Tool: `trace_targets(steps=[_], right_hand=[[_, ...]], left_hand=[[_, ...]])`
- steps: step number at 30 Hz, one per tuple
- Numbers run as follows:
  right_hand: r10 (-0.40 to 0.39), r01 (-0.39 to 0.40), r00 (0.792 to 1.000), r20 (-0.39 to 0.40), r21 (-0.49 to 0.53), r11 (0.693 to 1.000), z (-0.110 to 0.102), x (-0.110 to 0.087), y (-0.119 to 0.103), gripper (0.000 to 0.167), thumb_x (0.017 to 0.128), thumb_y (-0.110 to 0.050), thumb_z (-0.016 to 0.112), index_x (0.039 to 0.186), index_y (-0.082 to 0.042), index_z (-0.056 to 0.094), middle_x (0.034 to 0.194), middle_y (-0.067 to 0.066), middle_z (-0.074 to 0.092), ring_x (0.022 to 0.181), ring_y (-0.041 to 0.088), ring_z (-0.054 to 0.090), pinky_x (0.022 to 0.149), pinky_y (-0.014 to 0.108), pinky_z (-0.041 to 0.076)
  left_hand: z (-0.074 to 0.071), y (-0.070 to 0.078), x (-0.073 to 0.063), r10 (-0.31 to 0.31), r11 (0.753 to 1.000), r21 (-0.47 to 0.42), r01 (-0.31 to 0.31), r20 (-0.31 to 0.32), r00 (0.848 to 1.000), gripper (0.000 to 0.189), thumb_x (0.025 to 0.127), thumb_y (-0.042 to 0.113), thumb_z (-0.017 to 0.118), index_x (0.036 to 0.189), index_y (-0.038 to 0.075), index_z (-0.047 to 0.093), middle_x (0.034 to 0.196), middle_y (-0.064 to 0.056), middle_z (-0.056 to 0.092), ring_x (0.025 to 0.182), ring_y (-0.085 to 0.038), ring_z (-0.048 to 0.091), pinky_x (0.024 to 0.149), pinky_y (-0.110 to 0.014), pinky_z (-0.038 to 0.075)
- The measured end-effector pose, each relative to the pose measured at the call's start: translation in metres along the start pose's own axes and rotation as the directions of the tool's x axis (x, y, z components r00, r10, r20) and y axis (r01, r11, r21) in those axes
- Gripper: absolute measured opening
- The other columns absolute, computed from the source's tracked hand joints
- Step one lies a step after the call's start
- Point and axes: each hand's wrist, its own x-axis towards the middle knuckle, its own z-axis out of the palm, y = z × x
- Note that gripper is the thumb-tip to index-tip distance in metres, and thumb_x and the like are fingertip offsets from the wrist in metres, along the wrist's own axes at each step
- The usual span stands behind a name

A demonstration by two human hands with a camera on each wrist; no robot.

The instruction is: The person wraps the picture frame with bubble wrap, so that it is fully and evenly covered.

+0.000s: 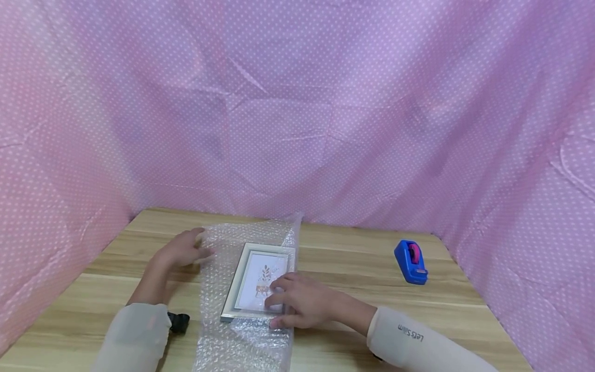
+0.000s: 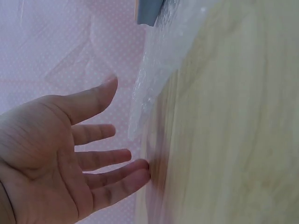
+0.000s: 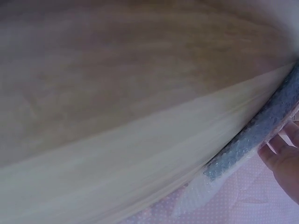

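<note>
A picture frame [image 1: 251, 281] with a pale border and a plant print lies face up on a long sheet of bubble wrap [image 1: 214, 305]. Part of the wrap is folded over the frame's right side. My right hand [image 1: 309, 302] rests on that fold, its fingers spread across the picture's lower right. In the right wrist view, the fingers of that hand [image 3: 285, 163] lie along the wrapped side of the frame. My left hand [image 1: 182, 248] is at the wrap's upper left edge. The left wrist view shows this hand [image 2: 51, 158] with loose, spread fingers and nothing gripped, beside the wrap [image 2: 154, 79].
A blue tape dispenser [image 1: 411, 263] with a pink roll stands at the right of the wooden table [image 1: 358, 258]. Pink dotted cloth [image 1: 279, 129] hangs behind the table and at both sides. The wrap stretches toward the near edge of the view.
</note>
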Motion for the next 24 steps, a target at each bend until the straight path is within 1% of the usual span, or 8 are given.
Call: trace_targets(steps=[2,5,8,12,14,17,20,24], right_hand=[[-0.005,0.005,1.000,0.000,-0.002,1.000,-0.001,0.000,0.000,0.047,0.103,-0.062,0.046,0.132,-0.030,0.065,0.144,0.009,0.058,0.135,0.026,0.051,0.118,0.045,0.036],[-0.015,0.015,1.000,0.003,0.000,1.000,0.000,-0.001,0.001,0.047,0.103,-0.061,0.045,0.133,-0.030,0.064,0.144,0.009,0.057,0.136,0.025,0.050,0.118,0.044,0.036],[-0.031,0.031,1.000,0.004,-0.003,1.000,0.001,-0.002,0.003,0.047,0.104,-0.060,0.045,0.134,-0.030,0.064,0.144,0.009,0.057,0.136,0.025,0.050,0.117,0.043,0.036],[-0.047,0.047,0.999,0.005,-0.002,0.999,0.002,-0.004,0.005,0.047,0.104,-0.058,0.045,0.137,-0.030,0.063,0.145,0.008,0.056,0.136,0.024,0.049,0.117,0.043,0.037],[-0.046,0.045,0.999,0.015,0.010,0.999,0.002,-0.005,0.005,0.047,0.105,-0.056,0.045,0.139,-0.029,0.062,0.147,0.008,0.055,0.138,0.026,0.047,0.118,0.044,0.036],[-0.031,0.030,0.999,0.040,0.025,0.999,0.000,-0.007,0.004,0.048,0.106,-0.056,0.043,0.142,-0.030,0.060,0.151,0.007,0.052,0.142,0.030,0.044,0.120,0.048,0.032],[-0.020,0.019,0.998,0.052,0.014,1.000,-0.002,-0.008,0.004,0.049,0.106,-0.057,0.041,0.143,-0.031,0.059,0.153,0.006,0.051,0.142,0.033,0.043,0.119,0.052,0.032],[-0.021,0.023,0.999,0.043,-0.039,0.999,-0.003,-0.008,0.004,0.049,0.105,-0.060,0.040,0.142,-0.034,0.060,0.152,0.004,0.053,0.134,0.028,0.047,0.114,0.050,0.037]], left_hand=[[-0.001,-0.001,0.000,-0.045,0.998,-0.040,0.045,0.010,0.999,0.085,0.101,0.034,0.066,0.153,-0.016,0.022,0.143,-0.046,0.041,0.133,-0.061,0.039,0.107,-0.070,0.036],[-0.001,-0.001,0.001,-0.115,0.981,-0.154,0.120,0.037,0.993,0.090,0.101,0.033,0.065,0.157,-0.012,0.011,0.145,-0.046,0.038,0.126,-0.054,0.051,0.102,-0.063,0.045],[0.002,-0.002,0.003,-0.165,0.926,-0.332,0.182,0.081,0.983,0.094,0.102,0.026,0.065,0.159,-0.007,-0.002,0.149,-0.047,0.028,0.116,-0.043,0.060,0.091,-0.051,0.056],[0.005,-0.002,0.004,-0.209,0.826,-0.511,0.238,0.115,0.971,0.099,0.102,0.016,0.064,0.158,-0.005,-0.015,0.149,-0.046,0.023,0.100,-0.031,0.064,0.076,-0.040,0.062],[0.006,-0.002,0.004,-0.219,0.809,-0.534,0.248,0.118,0.969,0.094,0.102,0.014,0.062,0.157,-0.009,-0.011,0.139,-0.043,0.037,0.088,-0.025,0.066,0.072,-0.037,0.063],[0.007,0.000,0.003,-0.186,0.783,-0.571,0.249,0.166,0.968,0.068,0.102,0.011,0.059,0.149,-0.016,0.016,0.110,-0.029,0.055,0.076,-0.021,0.065,0.070,-0.035,0.063],[0.006,0.004,0.004,-0.112,0.768,-0.592,0.246,0.254,0.961,0.038,0.102,0.010,0.057,0.126,-0.014,0.040,0.089,-0.014,0.058,0.072,-0.020,0.063,0.069,-0.035,0.063],[0.006,0.013,0.007,-0.019,0.766,-0.608,0.208,0.303,0.953,0.024,0.100,0.008,0.058,0.114,-0.008,0.048,0.086,-0.011,0.058,0.073,-0.020,0.063,0.071,-0.036,0.063]])
